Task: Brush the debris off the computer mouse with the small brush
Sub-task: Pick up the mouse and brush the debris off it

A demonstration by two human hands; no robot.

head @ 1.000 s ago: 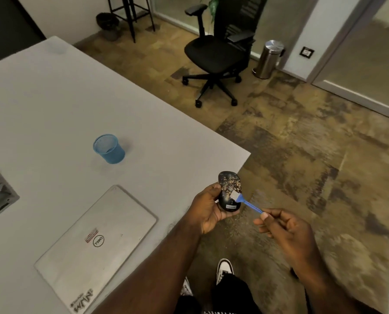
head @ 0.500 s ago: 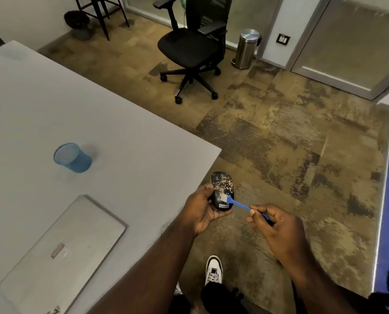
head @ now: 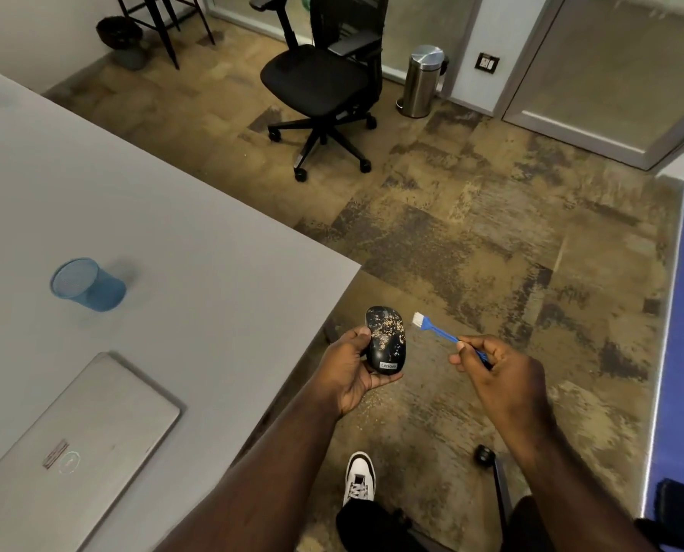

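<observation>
A black computer mouse (head: 386, 339) speckled with tan debris rests in my left hand (head: 350, 372), held over the floor just off the table's corner. The small blue brush (head: 438, 329) with white bristles is pinched in my right hand (head: 499, 380). Its bristle tip hovers a little to the right of the mouse, not touching it.
The grey table (head: 173, 249) carries a blue mesh cup (head: 87, 284) and a shut silver laptop (head: 73, 448). A black office chair (head: 324, 81), a steel bin (head: 424, 79) and stool legs (head: 161, 21) stand farther off. My white shoe (head: 358, 476) is below, debris specks on the carpet.
The brush has lifted off the lower part of the mouse and swung out to its right. The view has shifted, so the table items sit more to the left.
</observation>
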